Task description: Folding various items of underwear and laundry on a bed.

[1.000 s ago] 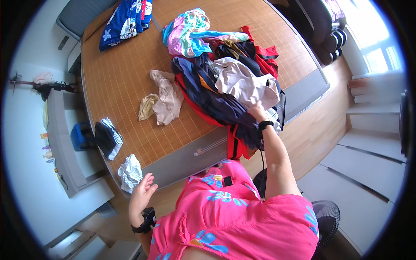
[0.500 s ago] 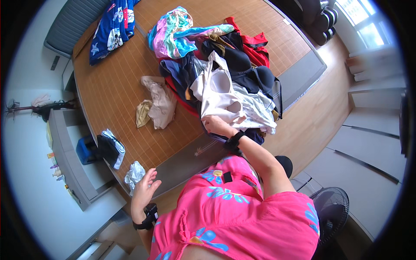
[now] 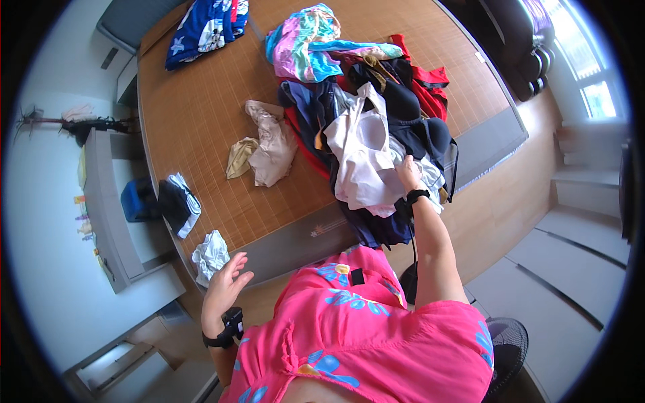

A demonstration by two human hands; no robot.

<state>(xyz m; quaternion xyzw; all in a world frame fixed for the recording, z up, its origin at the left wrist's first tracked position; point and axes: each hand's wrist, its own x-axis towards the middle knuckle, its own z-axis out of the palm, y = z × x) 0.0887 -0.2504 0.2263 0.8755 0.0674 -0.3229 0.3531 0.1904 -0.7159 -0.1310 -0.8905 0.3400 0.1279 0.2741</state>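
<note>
On the bed's mat lies a heap of clothes, with a pale white bra (image 3: 366, 171) on top, cups facing up. The fingers of my right hand (image 3: 408, 176) are closed at the bra's right edge, beside a white patterned garment (image 3: 431, 180); the exact pinch is partly hidden. A black bra (image 3: 403, 104) lies just beyond. My left hand (image 3: 227, 285) hangs in the air near the bed's front left corner, fingers apart, holding nothing. Close to it is a crumpled white cloth (image 3: 211, 255).
A tie-dye garment (image 3: 306, 47) and a red one (image 3: 430, 87) lie at the heap's far side. Left of it are a beige garment (image 3: 274, 151), a folded black-and-white garment (image 3: 179, 205) and a blue printed one (image 3: 208, 33). A fan (image 3: 505, 352) stands at my right.
My right hand has moved from the bra's lower left edge to its right side. The bra's lower part now spreads more over the patterned garment. My left hand stays nearly still.
</note>
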